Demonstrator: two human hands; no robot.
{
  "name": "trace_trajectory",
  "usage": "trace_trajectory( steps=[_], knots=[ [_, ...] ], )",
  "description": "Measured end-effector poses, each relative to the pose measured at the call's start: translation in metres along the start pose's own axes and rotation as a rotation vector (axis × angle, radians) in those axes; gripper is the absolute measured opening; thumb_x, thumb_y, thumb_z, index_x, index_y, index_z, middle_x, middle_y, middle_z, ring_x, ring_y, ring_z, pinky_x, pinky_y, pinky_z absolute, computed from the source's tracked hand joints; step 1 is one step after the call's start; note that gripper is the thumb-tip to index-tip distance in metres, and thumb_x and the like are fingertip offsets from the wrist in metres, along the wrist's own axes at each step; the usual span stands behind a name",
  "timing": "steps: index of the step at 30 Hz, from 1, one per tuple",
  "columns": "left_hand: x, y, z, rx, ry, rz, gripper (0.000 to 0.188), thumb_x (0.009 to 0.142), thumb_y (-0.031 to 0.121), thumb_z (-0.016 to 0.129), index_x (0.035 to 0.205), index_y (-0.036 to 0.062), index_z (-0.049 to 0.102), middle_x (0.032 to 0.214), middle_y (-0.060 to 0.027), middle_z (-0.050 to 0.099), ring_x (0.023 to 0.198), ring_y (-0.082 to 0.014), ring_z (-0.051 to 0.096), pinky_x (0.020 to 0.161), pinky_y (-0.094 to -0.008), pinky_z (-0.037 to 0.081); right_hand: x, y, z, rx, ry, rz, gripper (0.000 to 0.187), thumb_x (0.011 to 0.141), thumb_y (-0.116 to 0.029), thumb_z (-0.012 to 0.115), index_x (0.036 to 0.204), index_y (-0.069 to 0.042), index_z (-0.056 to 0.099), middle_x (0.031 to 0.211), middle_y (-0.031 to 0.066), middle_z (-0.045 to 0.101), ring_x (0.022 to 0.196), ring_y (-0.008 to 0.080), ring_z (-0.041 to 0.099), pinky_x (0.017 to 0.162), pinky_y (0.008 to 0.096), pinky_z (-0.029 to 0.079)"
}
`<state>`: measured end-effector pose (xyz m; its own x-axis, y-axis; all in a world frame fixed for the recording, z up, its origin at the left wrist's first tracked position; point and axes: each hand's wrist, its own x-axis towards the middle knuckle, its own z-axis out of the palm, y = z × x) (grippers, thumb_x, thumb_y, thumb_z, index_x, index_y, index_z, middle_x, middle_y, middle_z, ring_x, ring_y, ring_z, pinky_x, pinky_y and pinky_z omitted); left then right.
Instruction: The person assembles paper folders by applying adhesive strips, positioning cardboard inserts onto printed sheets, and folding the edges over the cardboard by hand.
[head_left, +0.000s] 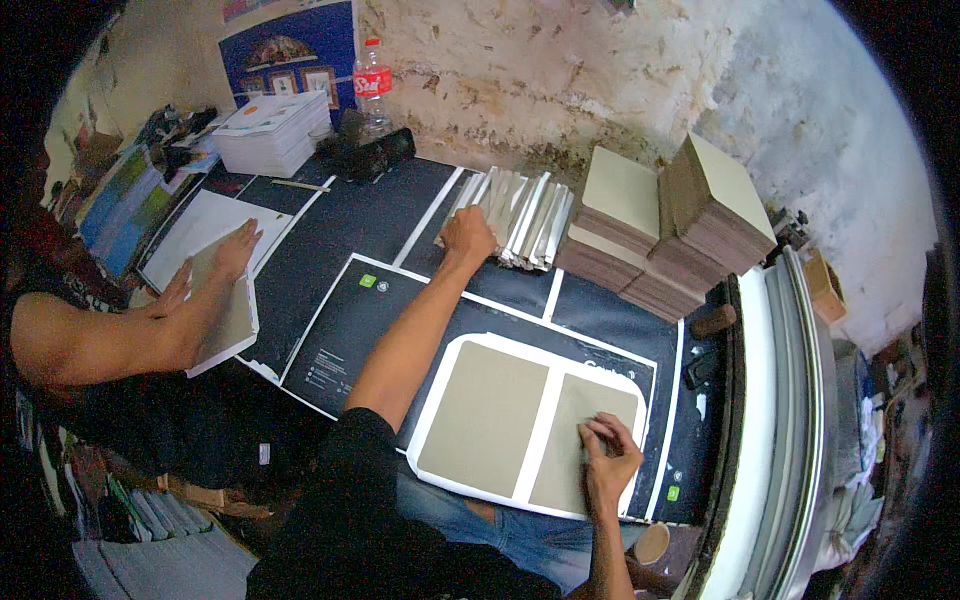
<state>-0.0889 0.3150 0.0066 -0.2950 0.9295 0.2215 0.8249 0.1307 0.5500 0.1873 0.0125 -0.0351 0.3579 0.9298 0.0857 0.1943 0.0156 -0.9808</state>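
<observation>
A bump from the curled right hand (612, 465) could skew the 5-o'clock board (566, 442); left hand (468, 236) meets 1-o'clock strips (525, 222), neither grip clear.

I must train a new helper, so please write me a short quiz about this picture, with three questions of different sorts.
1. True or false: the camera wearer's left hand is on the tall board stacks.
2. The wearer's right hand is over: A) a bottle; B) a grey panel; C) the strips.
3. Fill in: two grey panels lie on a ___ sheet.

Key: 1. False, it is at the silvery strips. 2. B. 3. White.
</observation>
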Motion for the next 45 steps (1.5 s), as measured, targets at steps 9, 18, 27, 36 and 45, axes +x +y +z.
trace_trajectory(
  steps=[9,18,27,36,45],
  knots=[
    [0.005,-0.012,0.010,-0.058,-0.121,0.011,0.034,0.084,0.023,0.075,0.106,-0.0031,0.070,0.110,-0.0284,0.070,0.106,-0.0453,0.068,0.088,-0.0549,0.055,0.005,0.003,0.010,-0.042,0.161,0.006,0.016,0.085,-0.007,0.078,0.098,0.003,0.075,0.087,0.0085,0.071,0.084,0.0152,0.066,0.084,0.0298,0.053],
    [0.009,-0.078,0.001,-0.757,-0.024,-0.115,0.025,0.085,0.019,0.080,0.096,-0.0022,0.073,0.081,-0.0189,0.075,0.070,-0.0235,0.074,0.067,-0.0350,0.059,0.007,0.027,0.004,-0.285,0.052,0.013,0.032,0.095,-0.013,0.072,0.070,0.001,0.058,0.071,0.0018,0.059,0.069,0.0090,0.052,0.064,0.0259,0.043],
    [-0.249,-0.036,-0.069,-1.250,-0.838,-0.319,0.032,0.095,0.016,0.071,0.121,-0.0015,0.065,0.102,-0.0096,0.073,0.088,-0.0165,0.071,0.081,-0.0291,0.060,-0.017,-0.047,0.027,0.029,-0.425,0.109,0.036,0.100,-0.021,0.064,0.131,-0.001,0.065,0.123,0.0097,0.067,0.104,0.0152,0.061,0.088,0.0284,0.049],
    [-0.271,-0.008,-0.044,-0.618,-0.892,0.293,0.027,0.094,0.019,0.071,0.115,0.0013,0.069,0.106,-0.0113,0.071,0.096,-0.0226,0.069,0.087,-0.0382,0.055,-0.036,-0.051,-0.019,0.026,-0.232,0.502,0.022,0.085,-0.012,0.082,0.096,0.006,0.075,0.075,0.0076,0.072,0.064,0.0090,0.065,0.057,0.0221,0.049],
    [-0.238,-0.015,-0.016,-0.341,-0.484,0.647,0.044,0.087,0.014,0.073,0.128,0.0059,0.058,0.129,-0.0147,0.058,0.126,-0.0335,0.050,0.107,-0.0465,0.036,-0.045,-0.046,-0.018,-0.080,-0.192,0.521,0.021,0.091,-0.010,0.077,0.101,0.008,0.074,0.073,0.0095,0.072,0.062,0.0098,0.067,0.058,0.0222,0.056]
  ],
)
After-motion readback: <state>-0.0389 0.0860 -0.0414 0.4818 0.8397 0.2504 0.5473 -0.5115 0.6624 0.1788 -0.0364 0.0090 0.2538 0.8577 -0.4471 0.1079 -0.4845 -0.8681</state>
